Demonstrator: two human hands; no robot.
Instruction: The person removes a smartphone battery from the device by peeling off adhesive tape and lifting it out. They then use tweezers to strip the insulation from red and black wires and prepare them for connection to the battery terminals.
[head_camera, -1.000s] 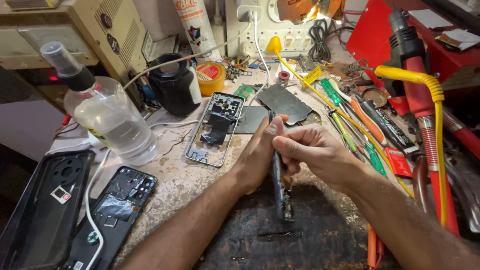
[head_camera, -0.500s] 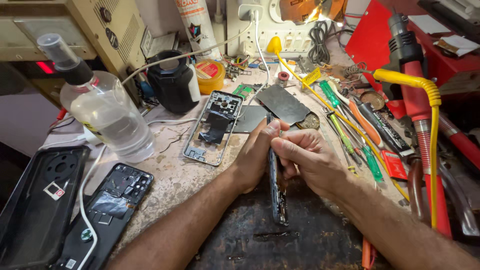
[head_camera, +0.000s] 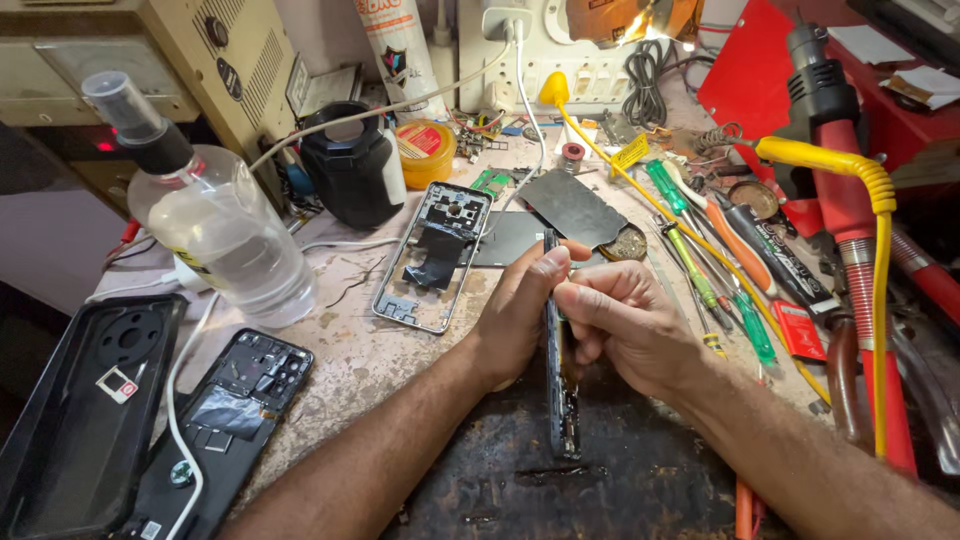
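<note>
Both hands on the phone, stood on edge over the dark mat; left hand curled round its left face, thumb at the top edge; right hand closed on the right side, fingertips pressed in; bare frame just beyond; clear bottle far left.

Thin dark phone, on edge, upright

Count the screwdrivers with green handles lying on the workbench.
2 clearly: one green screwdriver near the yellow cable, one lower, right of the right hand. Others may hide in the clutter.
</note>
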